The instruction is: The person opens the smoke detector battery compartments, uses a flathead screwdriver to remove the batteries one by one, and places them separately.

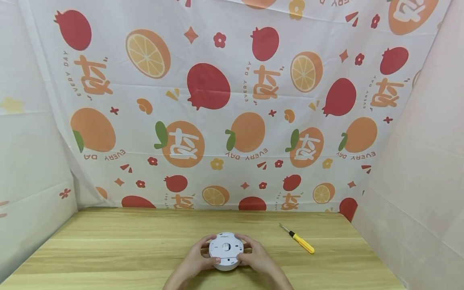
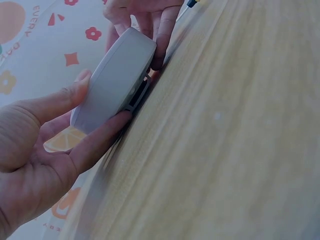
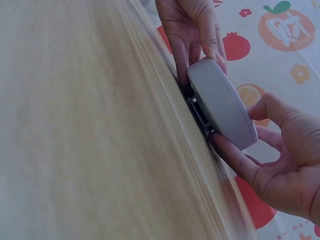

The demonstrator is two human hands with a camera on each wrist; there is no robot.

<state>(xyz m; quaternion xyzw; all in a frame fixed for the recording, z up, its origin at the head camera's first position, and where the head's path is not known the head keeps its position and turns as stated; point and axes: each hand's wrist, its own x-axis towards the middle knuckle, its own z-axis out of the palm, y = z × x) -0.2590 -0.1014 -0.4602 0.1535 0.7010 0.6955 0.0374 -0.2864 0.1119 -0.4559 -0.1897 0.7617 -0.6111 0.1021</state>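
Note:
A round white disc-shaped device (image 1: 226,249) lies on the wooden table (image 1: 108,249), near its front edge. My left hand (image 1: 197,257) grips its left rim, thumb and fingers curled round the edge. My right hand (image 1: 255,257) grips the right rim the same way. In the left wrist view the device (image 2: 112,82) rests against the tabletop between my left hand (image 2: 60,135) and the right hand's fingers (image 2: 160,30). The right wrist view shows the device (image 3: 222,102) held between my right hand (image 3: 270,150) and the left hand's fingers (image 3: 192,30), with a dark slot on its underside.
A yellow-handled screwdriver (image 1: 298,238) lies on the table to the right of the hands. A fruit-patterned cloth (image 1: 232,100) hangs behind the table, and plain white cloth walls close in on both sides.

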